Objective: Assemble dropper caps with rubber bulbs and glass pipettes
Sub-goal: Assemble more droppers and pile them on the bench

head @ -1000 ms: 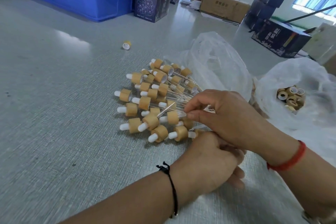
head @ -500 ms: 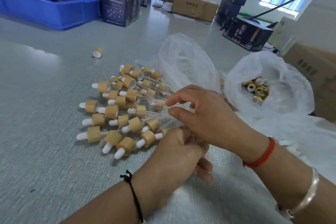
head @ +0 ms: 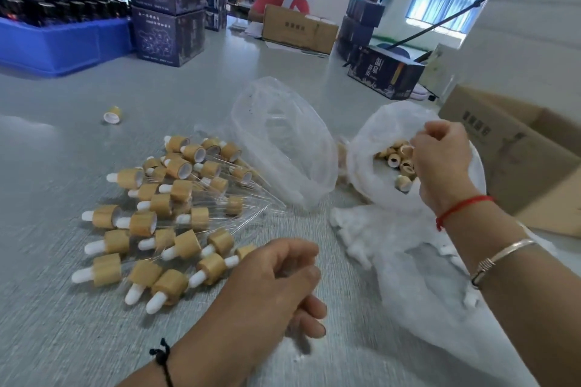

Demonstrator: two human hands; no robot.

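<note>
My right hand reaches, fingers curled, into the far-right white plastic bag of loose bamboo-coloured caps; whether it grips one, I cannot tell. My left hand rests near, loosely curled; its contents are unclear.

Dark printed box, right of centre in the upper frame: large pale Chinese characters, first two read 温泉, the rest unclear. Brown carton at upper centre and open brown carton at right edge: dark Chinese print, too blurred to read. Stacked dark boxes at upper left: small pale text, illegible.
</note>
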